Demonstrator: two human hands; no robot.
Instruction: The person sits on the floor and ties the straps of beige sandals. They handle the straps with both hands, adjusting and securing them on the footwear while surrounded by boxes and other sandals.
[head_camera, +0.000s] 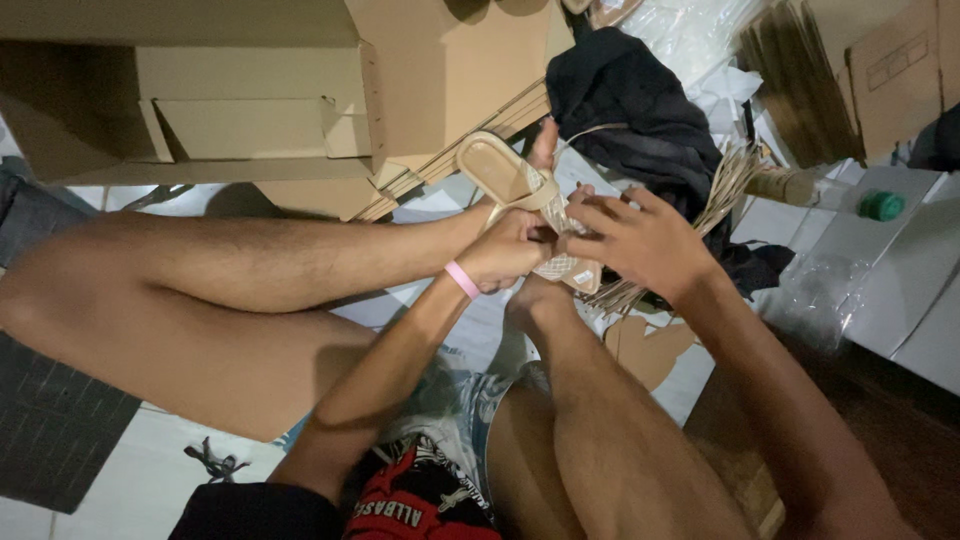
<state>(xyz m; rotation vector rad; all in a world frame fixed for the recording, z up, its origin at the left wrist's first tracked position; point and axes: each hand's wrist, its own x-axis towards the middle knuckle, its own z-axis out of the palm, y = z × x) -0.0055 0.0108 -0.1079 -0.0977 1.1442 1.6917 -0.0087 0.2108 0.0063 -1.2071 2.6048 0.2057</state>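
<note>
Sandal (512, 178), light with a stiff beige sole and soft mesh strap, sits above the floor (880, 270); left hand (510, 250) grips mid-sole, right hand (640, 240) fingers pinching the strap.

Single view only: head-worn camera, so no overlap with any other view. It looks steeply down over the person's own lap at the floor (120, 470), where the person sits. Close range: bent legs and forearms fill the lower half, and the left hand (505, 252) and right hand (640, 240) meet just above frame centre. The far field runs toward the top edge: cardboard boxes (240, 90) at upper left, a dark cloth (625, 95) at upper right. The frame is slightly tilted and dimly lit.
</note>
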